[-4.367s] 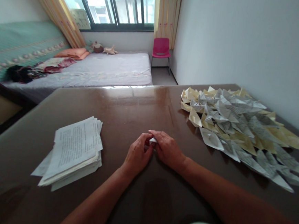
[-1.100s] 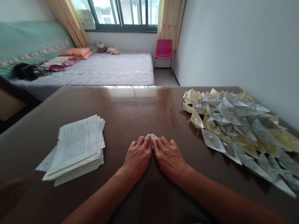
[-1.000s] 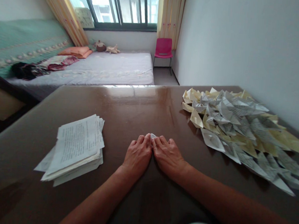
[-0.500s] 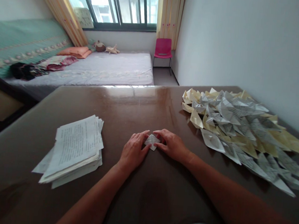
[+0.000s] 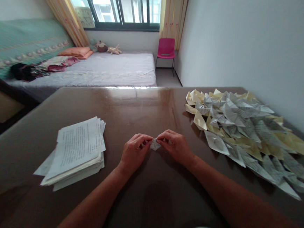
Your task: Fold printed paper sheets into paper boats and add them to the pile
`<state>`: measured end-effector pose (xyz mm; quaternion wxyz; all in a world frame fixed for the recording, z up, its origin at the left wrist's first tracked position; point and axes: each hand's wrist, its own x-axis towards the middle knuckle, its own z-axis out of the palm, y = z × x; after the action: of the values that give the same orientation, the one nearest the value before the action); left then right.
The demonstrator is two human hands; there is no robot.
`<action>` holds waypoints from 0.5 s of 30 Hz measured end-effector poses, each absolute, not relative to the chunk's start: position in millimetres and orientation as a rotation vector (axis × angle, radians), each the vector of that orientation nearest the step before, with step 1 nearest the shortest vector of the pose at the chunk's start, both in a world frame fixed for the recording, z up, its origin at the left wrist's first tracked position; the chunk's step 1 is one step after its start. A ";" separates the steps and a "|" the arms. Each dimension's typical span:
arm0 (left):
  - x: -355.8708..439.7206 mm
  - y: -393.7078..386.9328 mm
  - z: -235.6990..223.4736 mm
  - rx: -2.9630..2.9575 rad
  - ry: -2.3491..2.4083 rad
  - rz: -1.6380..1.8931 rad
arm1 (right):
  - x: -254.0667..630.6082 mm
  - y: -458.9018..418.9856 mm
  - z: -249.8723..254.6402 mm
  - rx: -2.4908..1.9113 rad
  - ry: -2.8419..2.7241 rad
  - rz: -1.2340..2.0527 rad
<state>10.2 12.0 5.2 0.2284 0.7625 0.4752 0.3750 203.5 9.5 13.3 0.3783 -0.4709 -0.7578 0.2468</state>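
Observation:
A small piece of folded paper (image 5: 155, 145), pale with printed marks, is held between my two hands over the middle of the brown table (image 5: 131, 112). My left hand (image 5: 136, 148) pinches its left side between thumb and fingers. On the opposite side, my right hand (image 5: 175, 146) pinches it the same way. The fingertips cover both ends of the paper, so only its centre and lower part show. To the right lies a crowd of folded paper boats (image 5: 235, 124), white and yellowish, some of them printed.
A stack of printed sheets (image 5: 77, 150) lies on the table's left, its edges uneven. Behind the table is a bed (image 5: 124, 68) with cushions and soft toys. A pink chair (image 5: 166, 49) stands by the far wall. A white wall (image 5: 252, 44) runs along the right.
Earlier my hands were pressed together over the paper on the table. Half a second ago it showed as a flat diamond; now both hands pinch its sides, and less of it shows.

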 end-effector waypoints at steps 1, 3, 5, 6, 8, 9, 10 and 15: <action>10.0 12.0 4.8 2.109 1.309 1.029 | 203.8 9.4 13.4 -1.199 -1.951 0.597; 9.8 11.5 4.4 2.129 1.306 1.020 | 204.4 9.6 13.4 -1.189 -1.964 0.548; 9.9 10.9 4.3 2.140 1.301 1.020 | 205.0 10.2 13.3 -1.181 -1.962 0.520; 10.0 10.7 4.3 2.141 1.300 1.022 | 205.2 10.7 13.1 -1.180 -1.959 0.517; 10.5 10.6 4.4 2.140 1.300 1.036 | 205.6 11.7 12.9 -1.177 -1.943 0.533; 10.7 10.8 4.4 2.140 1.296 1.044 | 205.9 12.3 12.9 -1.177 -1.931 0.552; 11.0 11.0 4.4 2.140 1.289 1.051 | 206.1 12.7 12.9 -1.175 -1.917 0.578; 11.7 12.0 5.0 2.110 1.235 1.077 | 207.5 14.1 14.5 -1.142 -1.848 0.687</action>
<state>11.7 12.0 5.0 0.2328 0.7681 0.4494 0.3922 207.5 14.1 14.5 0.4183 -0.4551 -0.7369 0.2738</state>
